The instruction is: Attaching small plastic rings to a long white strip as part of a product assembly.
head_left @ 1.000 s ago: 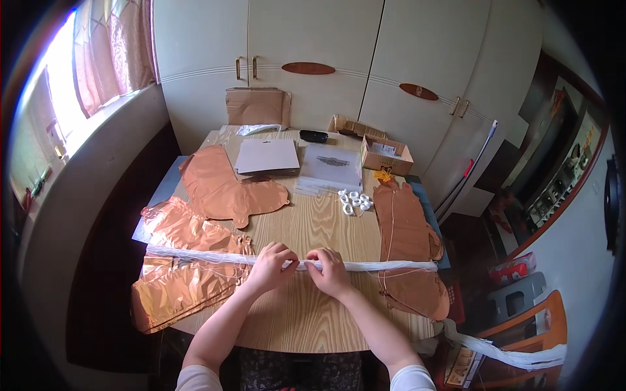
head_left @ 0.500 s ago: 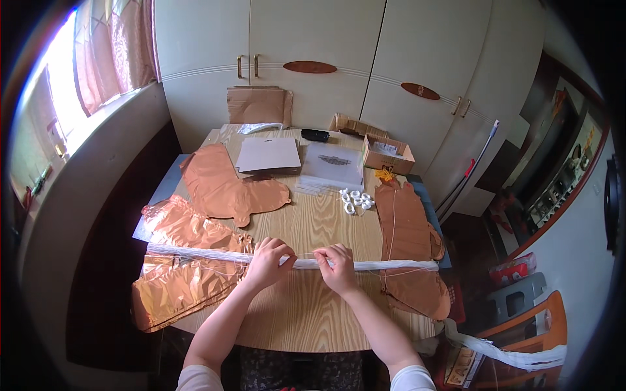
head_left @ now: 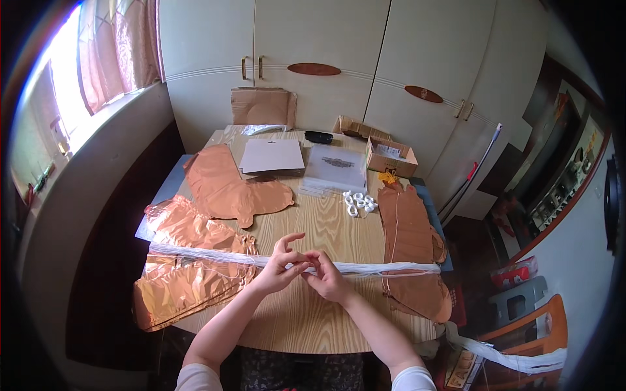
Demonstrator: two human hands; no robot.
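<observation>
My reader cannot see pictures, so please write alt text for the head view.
Two hands, close together, over a long bundle of white strands laid across a wood-grained table. The bundle's ends lie over copper-coloured sheets; farther back are white loops, clear plastic and an open box.

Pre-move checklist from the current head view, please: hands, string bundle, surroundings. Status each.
1. Left hand and right hand together over the bundle: ok, fingertips appear to meet.
2. Strand pinched between them: cannot tell, fingers hide it.
3. White string bundle laid out lengthwise: ok, runs left to right.
4. Bundle ends off the foil: not ok, left end lies over shiny copper foil, right end over matte copper foil.
5. White rings apart from bundle: ok, farther up the table.
</observation>
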